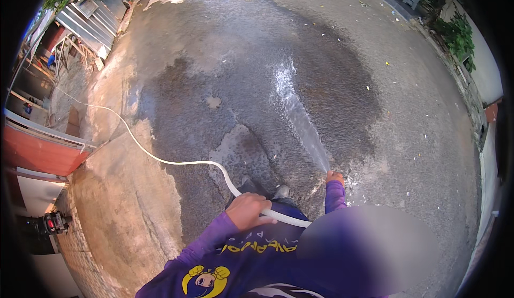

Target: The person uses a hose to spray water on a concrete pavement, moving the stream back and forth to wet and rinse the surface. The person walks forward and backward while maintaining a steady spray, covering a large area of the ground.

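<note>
1. Both hands grip a white hose (176, 162): the left hand (249, 211) is wrapped around its middle close to the body.
2. Farther out, the right hand (334, 177) clamps the nozzle end.
3. Water spray (300, 119) lands on the wet pavement (225, 84) ahead.

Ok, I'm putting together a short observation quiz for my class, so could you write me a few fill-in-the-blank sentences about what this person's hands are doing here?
1. The left hand grips a white ____ that trails away to the person's left.
2. From the right hand a jet of ____ shoots forward.
3. The pavement looks darker where it is ____.
4. Both sleeves are ____ in colour.

Missing words: hose; water; wet; purple
</note>
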Demonstrator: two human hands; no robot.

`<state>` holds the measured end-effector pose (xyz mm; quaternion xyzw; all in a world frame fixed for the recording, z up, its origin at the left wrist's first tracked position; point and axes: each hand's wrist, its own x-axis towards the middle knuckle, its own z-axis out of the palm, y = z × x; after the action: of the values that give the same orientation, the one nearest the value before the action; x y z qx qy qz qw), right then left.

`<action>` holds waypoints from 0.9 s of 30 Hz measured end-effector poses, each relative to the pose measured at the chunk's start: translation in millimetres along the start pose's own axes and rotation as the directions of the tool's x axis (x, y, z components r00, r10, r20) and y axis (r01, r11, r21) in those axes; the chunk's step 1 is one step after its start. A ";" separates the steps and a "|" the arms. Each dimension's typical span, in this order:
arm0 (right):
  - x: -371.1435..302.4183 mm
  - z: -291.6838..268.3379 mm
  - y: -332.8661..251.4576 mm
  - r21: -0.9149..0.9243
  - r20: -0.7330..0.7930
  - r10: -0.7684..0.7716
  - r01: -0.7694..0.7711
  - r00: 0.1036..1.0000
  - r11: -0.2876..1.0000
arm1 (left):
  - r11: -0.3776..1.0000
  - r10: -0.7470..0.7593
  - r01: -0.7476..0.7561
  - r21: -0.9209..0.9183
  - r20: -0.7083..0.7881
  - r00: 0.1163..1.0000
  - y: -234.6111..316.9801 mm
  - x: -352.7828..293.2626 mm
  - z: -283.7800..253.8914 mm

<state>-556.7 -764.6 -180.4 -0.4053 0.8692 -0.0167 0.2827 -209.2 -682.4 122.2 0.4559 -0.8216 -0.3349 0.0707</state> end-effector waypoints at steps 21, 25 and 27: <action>132.1 -105.6 -84.1 -0.027 -0.081 0.034 -0.036 0.996 0.999 | 0.985 0.055 -0.043 -0.169 0.068 0.996 -66.6 153.0 -67.3; 165.2 -131.6 -77.0 -0.109 -0.172 0.201 -0.222 0.964 0.969 | 0.975 0.068 -0.053 -0.216 0.063 0.996 -91.0 193.9 -91.2; 188.6 -145.8 -54.7 -0.155 -0.195 0.263 -0.294 0.945 0.943 | 0.974 0.120 -0.101 -0.204 0.085 0.989 -99.1 218.3 -99.4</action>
<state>-688.8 -965.2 -134.0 -0.2990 0.9368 0.0681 0.1682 -223.2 -940.2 96.1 0.3834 -0.8104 -0.4327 0.0947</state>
